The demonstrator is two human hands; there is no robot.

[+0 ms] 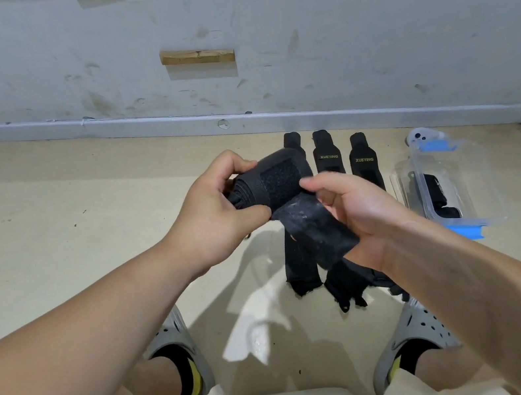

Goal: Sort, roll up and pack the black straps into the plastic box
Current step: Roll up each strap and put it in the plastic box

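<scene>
While your left hand (217,218) grips the rolled strap (279,182), your right hand (355,212) pinches its loose tail; box (451,184) contents are indistinct.

Floor (50,234): pale beige and smooth, bounded on the far side by a grey skirting board (134,122).
Straps (327,157): three black ones are laid flat, side by side and parallel; "XUEYING" is printed on two.
Plastic box (491,191): clear with blue latches, set just right of the straps.
Paper scrap (256,320): white and crumpled, left of the straps' near ends.
Clogs (417,326): two grey perforated ones, planted either side of the scrap.
</scene>
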